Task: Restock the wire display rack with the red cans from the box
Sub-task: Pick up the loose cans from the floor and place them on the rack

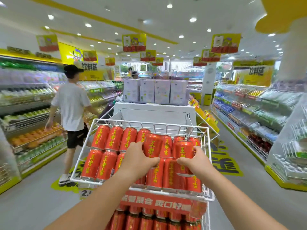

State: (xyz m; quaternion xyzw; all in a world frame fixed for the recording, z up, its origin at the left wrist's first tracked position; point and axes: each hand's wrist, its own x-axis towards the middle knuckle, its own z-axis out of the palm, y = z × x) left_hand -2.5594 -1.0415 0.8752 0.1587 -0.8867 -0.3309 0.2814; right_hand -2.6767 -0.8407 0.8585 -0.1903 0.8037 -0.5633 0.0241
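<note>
A white wire display rack [149,122] stands in front of me, its top basket holding several red cans with yellow lettering [101,136] lying in rows. My left hand [138,157] grips one red can [152,145] raised above the rows. My right hand [193,161] grips another red can [184,149] beside it at the basket's right side. A lower tier of red cans [149,221] shows under a red label strip [156,203]. No box is in view.
A person in a white shirt and black shorts [70,110] stands at the left shelves. A white counter with pale cartons [154,92] sits behind the rack. Stocked shelves line the left side [25,122] and the right side [249,117] of the aisle.
</note>
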